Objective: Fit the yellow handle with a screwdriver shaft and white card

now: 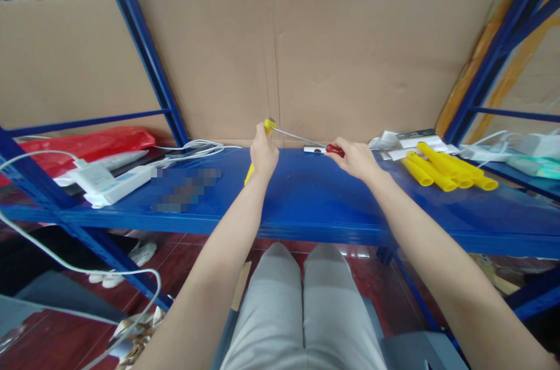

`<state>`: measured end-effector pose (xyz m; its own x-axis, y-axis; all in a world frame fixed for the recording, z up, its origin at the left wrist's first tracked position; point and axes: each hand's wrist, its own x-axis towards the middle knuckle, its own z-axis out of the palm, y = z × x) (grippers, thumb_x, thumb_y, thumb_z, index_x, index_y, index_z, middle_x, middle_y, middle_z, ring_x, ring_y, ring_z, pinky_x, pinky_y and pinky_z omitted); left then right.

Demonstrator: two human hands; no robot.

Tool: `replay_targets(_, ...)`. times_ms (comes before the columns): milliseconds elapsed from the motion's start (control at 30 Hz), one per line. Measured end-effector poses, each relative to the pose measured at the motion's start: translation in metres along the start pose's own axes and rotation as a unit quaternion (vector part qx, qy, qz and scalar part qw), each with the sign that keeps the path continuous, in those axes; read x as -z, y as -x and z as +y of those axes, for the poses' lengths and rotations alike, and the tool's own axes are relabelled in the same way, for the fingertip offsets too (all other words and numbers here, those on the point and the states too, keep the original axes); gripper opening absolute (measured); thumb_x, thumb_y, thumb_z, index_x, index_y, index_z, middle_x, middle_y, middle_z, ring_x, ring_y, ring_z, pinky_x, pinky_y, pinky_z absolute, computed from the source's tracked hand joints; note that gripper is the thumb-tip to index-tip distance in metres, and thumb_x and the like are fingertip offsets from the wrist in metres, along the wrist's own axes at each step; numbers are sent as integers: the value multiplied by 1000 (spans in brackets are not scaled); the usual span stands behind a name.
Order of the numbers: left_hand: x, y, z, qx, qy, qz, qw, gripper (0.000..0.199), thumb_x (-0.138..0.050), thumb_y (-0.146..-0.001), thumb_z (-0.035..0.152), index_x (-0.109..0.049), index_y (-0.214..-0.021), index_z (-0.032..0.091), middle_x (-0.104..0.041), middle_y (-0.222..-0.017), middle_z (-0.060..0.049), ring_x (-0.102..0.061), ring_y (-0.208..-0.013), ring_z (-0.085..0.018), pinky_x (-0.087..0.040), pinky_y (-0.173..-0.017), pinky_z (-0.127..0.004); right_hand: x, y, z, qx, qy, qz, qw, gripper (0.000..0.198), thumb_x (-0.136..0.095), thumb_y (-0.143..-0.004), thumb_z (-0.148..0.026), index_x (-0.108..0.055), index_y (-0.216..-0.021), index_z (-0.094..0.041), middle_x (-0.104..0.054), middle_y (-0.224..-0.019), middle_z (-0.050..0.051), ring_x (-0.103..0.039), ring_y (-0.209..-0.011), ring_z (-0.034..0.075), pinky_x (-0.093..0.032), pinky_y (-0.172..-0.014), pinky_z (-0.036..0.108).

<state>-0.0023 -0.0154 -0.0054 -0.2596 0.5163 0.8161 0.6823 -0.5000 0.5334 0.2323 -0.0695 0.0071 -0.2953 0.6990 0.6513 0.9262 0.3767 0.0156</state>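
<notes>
My left hand (263, 155) grips a yellow plastic piece (268, 124) and holds it upright over the blue metal shelf (306, 195). My right hand (356, 158) holds a screwdriver by its red handle (335, 150). The screwdriver's thin metal shaft (297, 137) runs up and to the left, with its tip at the top of the yellow piece. Both hands are over the back middle of the shelf, close to the cardboard wall (332, 49).
Several yellow tubes (441, 168) lie at the right of the shelf beside white packets (406, 142). A white power strip (116, 180) with white cables (196, 148) and a red bag (91, 145) sit at the left. Blue rack posts (144, 49) stand on both sides.
</notes>
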Motion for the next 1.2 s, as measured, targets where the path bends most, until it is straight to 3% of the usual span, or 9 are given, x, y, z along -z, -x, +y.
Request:
replay_targets(200,2,0,3,21,-28,-14,999,28,-41,-94,25,-50,-120,20,-69,-103,-10,-67,-102,-27,-52,-84,-36,-2,-1,0,33,-70,-15,997,27,-47,-93,-40,-63,-98,-19,-72,-89,10,-65,-80,24,-39,-66,28)
replay_targets(367,2,-1,3,29,-20,-17,999,31,-41,-95,32,-48,-123,22,-68,-107,-9,-65,-106,-27,-51,-86,-35,-7,-2,3,19,-101,-6,995,25,-55,-88,-41,-57,-99,-19,-70,-86,8,-63,-72,22,-38,-62,27)
replay_targets(600,1,-1,0,23,-10,-21,999,31,-42,-95,34,-48,-123,23,-67,-108,-9,-65,-107,-27,-51,-86,-35,-6,-2,2,7,-58,22,998,19,-56,-86,-39,-57,-92,-20,-69,-84,7,-63,-75,22,-34,-61,27)
replay_targets(1200,4,2,10,34,-59,-43,997,28,-41,-93,19,-47,-120,19,-68,-102,-11,-67,-100,-27,-51,-85,-39,0,-2,-5,-19,-26,-58,998,29,-44,-95,-37,-60,-108,-16,-71,-102,15,-66,-94,27,-41,-72,31)
